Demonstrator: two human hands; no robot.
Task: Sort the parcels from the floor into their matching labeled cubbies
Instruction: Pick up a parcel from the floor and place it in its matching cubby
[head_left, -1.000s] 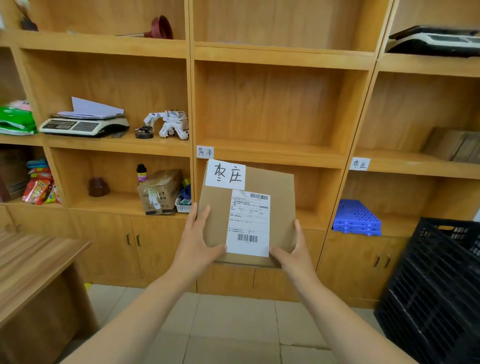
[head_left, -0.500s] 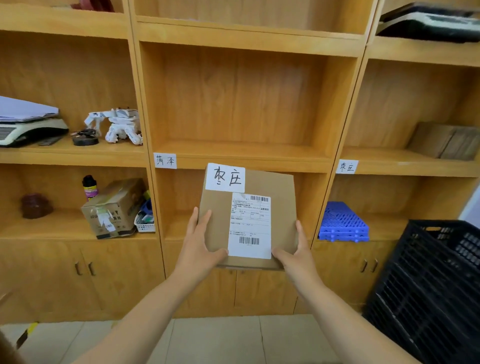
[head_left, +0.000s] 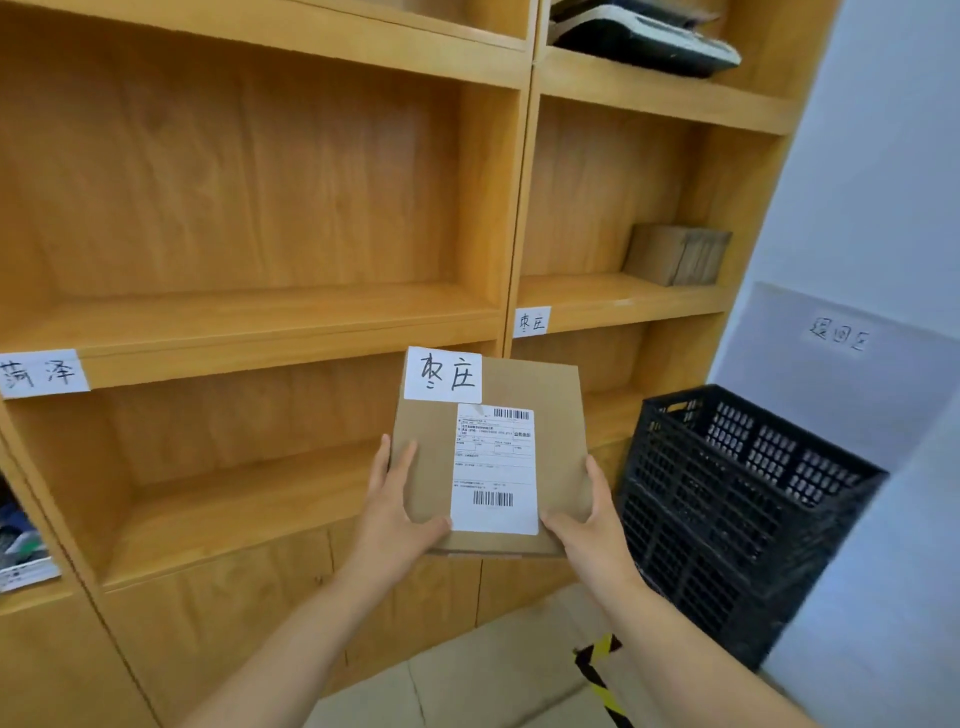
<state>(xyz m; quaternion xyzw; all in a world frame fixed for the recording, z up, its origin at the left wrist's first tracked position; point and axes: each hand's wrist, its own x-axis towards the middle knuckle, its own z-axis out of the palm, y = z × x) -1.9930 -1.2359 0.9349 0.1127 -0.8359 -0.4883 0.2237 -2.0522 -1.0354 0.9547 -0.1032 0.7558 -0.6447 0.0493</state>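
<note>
A: Item one?
B: Brown cardboard parcel, centre of frame, showing a handwritten slip reading 枣庄 above a white barcoded shipping label.
A: Handling?
B: Left hand and right hand are gripping its lower corners, thumbs pressing on the face.
A: Cubby markings?
B: Shelf tag reading 枣庄 is sitting just above; shelf tag at far left is reading 菏泽. Black crate is standing lower right.
</note>
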